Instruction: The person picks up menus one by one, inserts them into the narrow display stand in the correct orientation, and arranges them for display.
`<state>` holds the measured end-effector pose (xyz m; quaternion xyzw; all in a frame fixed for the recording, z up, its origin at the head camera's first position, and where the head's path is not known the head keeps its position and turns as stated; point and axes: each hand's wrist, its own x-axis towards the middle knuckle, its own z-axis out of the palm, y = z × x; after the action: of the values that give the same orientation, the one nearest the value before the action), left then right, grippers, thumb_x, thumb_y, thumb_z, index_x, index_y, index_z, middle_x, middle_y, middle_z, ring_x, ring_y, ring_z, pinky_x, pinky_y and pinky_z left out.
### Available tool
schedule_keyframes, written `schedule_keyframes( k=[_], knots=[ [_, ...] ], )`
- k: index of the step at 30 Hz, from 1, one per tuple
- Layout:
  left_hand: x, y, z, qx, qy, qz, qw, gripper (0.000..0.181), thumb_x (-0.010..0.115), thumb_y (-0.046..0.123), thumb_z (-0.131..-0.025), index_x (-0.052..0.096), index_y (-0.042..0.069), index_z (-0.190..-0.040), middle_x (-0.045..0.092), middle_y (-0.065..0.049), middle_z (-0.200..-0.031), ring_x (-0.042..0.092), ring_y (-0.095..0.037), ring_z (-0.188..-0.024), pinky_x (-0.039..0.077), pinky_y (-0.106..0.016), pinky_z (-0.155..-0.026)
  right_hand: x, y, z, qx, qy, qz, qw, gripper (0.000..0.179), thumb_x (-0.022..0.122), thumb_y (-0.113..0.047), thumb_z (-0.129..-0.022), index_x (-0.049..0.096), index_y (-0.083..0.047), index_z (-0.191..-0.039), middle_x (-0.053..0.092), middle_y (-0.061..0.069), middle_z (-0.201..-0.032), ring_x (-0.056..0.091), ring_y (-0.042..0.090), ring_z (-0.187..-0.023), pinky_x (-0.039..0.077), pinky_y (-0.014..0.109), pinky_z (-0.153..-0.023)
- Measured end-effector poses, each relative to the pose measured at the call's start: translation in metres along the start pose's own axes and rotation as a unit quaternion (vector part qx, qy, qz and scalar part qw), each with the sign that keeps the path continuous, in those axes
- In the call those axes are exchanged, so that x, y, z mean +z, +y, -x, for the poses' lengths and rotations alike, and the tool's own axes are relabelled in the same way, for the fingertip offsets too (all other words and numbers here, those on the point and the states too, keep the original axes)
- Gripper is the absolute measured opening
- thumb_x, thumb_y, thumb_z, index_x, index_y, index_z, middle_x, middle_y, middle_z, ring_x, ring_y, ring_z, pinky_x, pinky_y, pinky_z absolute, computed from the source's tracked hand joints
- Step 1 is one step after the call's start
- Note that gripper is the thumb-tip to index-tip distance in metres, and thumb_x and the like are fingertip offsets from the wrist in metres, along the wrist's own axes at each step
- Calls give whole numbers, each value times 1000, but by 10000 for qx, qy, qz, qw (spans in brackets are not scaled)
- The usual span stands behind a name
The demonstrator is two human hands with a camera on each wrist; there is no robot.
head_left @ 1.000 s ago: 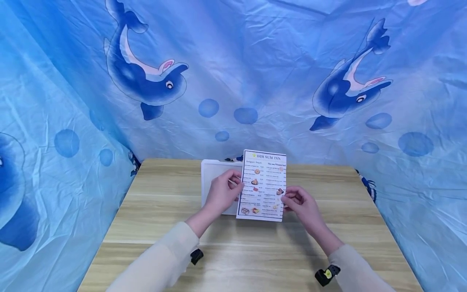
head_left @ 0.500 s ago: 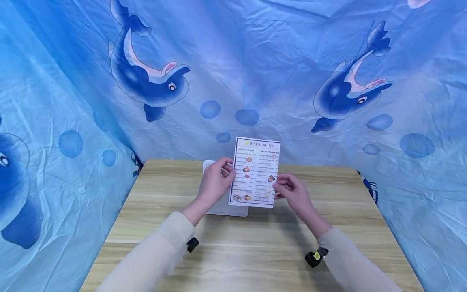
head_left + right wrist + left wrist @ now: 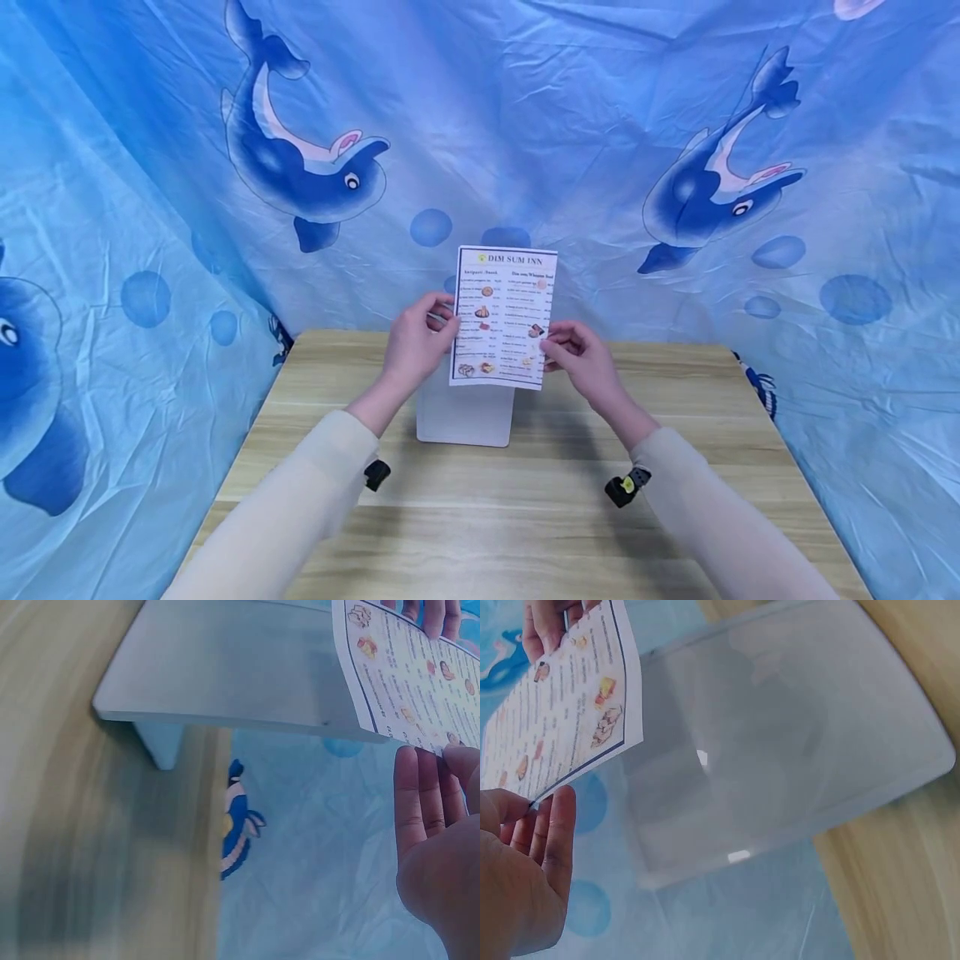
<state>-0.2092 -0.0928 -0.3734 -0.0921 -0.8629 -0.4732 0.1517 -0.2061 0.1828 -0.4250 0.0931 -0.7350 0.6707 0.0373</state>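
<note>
A printed paper menu headed "DIM SUM INN" (image 3: 502, 321) is held up in the air, its printed side towards the head view. My left hand (image 3: 418, 337) pinches its left edge between thumb and fingers. On the opposite edge, my right hand (image 3: 588, 364) pinches it the same way. Behind and below the menu stands a white, rimmed panel (image 3: 465, 415), tilted back on the table; its upper part is hidden by the menu. In the right wrist view a support leg (image 3: 159, 742) shows behind the panel (image 3: 217, 667).
The panel stands on a light wooden table (image 3: 465, 517). A blue cloth with printed dolphins (image 3: 585, 167) hangs behind the table and along its sides. A dark blue and white tasselled cord (image 3: 759, 385) lies by the right edge.
Both hands have lifted the menu and carried it to the left, from beside the panel to in front of its upper part. The panel has stayed in place.
</note>
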Motion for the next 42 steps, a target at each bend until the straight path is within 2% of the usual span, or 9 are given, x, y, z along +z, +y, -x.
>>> schedule_keyframes(
  k=[6, 12, 18, 21, 25, 30, 37, 42],
  knots=[
    [-16, 1, -15, -129, 6, 369, 9992, 25, 72, 10, -101, 70, 3, -124, 72, -13, -106, 68, -26, -89, 65, -32, -64, 6, -15, -16, -263, -95, 47, 9996, 27, 74, -3, -100, 65, 6, -125, 68, 14, -104, 69, 19, -85, 68, 48, -79],
    [-28, 1, -28, -293, -46, 712, 9970, 25, 72, 9, -102, 69, 2, -125, 71, -15, -109, 65, -25, -90, 65, -29, -63, 13, -22, -31, -425, -149, 127, 9989, 26, 75, -5, -100, 66, 3, -123, 68, 15, -105, 69, 23, -88, 68, 40, -78],
    [-37, 3, -40, -310, -19, 785, 9964, 24, 71, 11, -103, 69, 3, -125, 70, -16, -111, 64, -25, -92, 66, -29, -67, 20, -30, -41, -475, -101, 140, 9987, 25, 74, -5, -101, 66, 3, -123, 67, 16, -107, 69, 24, -90, 67, 47, -81],
    [-41, 3, -45, -340, -5, 771, 9964, 24, 71, 12, -104, 69, 3, -126, 70, -15, -112, 65, -25, -93, 66, -29, -68, 23, -33, -45, -511, -92, 145, 9985, 25, 74, -5, -101, 66, 3, -123, 67, 15, -106, 68, 25, -90, 68, 44, -80],
    [-44, 4, -48, -375, -4, 708, 9968, 25, 70, 13, -104, 69, 4, -128, 70, -15, -114, 65, -25, -95, 66, -30, -70, 26, -34, -51, -575, -86, 187, 9981, 24, 74, -4, -101, 67, 3, -122, 67, 15, -106, 69, 26, -91, 68, 39, -79],
    [-46, 5, -50, -388, 36, 600, 9974, 25, 70, 15, -105, 70, 5, -128, 70, -14, -115, 66, -25, -97, 66, -31, -73, 27, -36, -55, -611, -76, 263, 9978, 23, 74, -4, -101, 67, 3, -122, 68, 15, -106, 68, 24, -92, 68, 44, -82],
    [-47, 2, -51, -412, 27, 695, 9967, 25, 70, 15, -105, 70, 6, -128, 69, -14, -115, 66, -26, -98, 66, -31, -75, 29, -36, -58, -683, -47, 244, 9974, 24, 73, 0, -100, 67, 5, -123, 68, 16, -106, 68, 21, -89, 68, 36, -77],
    [-49, 1, -51, -443, 32, 726, 9964, 24, 69, 16, -106, 69, 7, -128, 68, -13, -116, 65, -25, -99, 66, -32, -77, 32, -37, -59, -691, -54, 178, 9974, 23, 73, 1, -100, 67, 5, -122, 69, 16, -105, 69, 21, -89, 68, 37, -77]
  ],
)
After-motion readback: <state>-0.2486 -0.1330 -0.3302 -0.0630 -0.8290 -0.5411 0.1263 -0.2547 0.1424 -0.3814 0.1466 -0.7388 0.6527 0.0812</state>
